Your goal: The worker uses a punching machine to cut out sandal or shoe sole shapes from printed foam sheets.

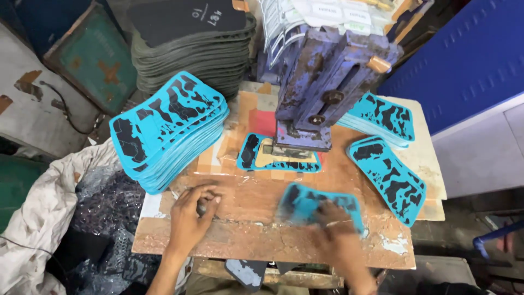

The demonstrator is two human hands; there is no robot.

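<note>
A blue camouflage-print sheet [319, 206], blurred at lower centre, is pinched by the right hand [335, 232]; left hand [191, 216] grips a small dark tool; feeding the press [322, 82] seems next

A sheet [278, 154] lies under the press [322, 82], stacks [166, 128] either side.
</note>
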